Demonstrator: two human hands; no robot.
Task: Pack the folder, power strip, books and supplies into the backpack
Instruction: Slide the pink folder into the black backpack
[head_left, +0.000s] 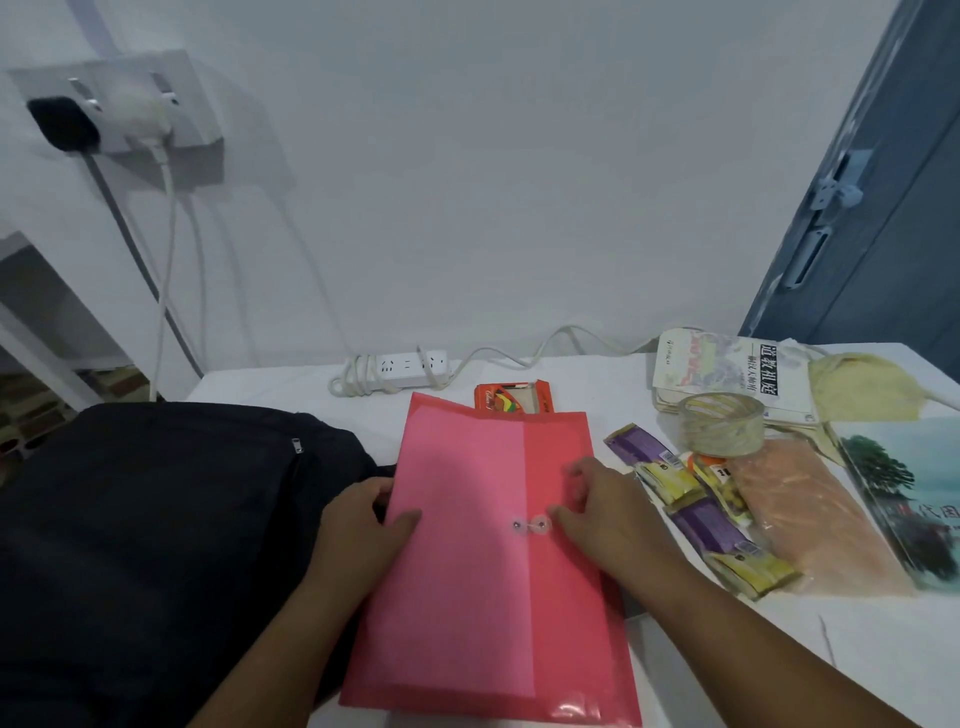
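A pink-red plastic folder (483, 597) with a string-and-button clasp lies in front of me on the white table. My left hand (358, 525) grips its left edge, thumb on top. My right hand (597, 514) rests on its flap, fingers by the clasp. The black backpack (145, 519) lies flat to the left, partly under the folder. A white power strip (410, 369) with its coiled cord sits at the back by the wall. Two books lie at the right: a white one (727, 374) at the back and a landscape-cover one (904, 499) nearer.
A tape roll (722, 423), purple-and-yellow packets (701, 509), an orange pouch (810, 514), a yellow cloth (872, 387) and a red card box (511, 397) lie around the folder. A wall socket (119, 109) with plugs hangs at the upper left. A blue door (883, 182) stands at the right.
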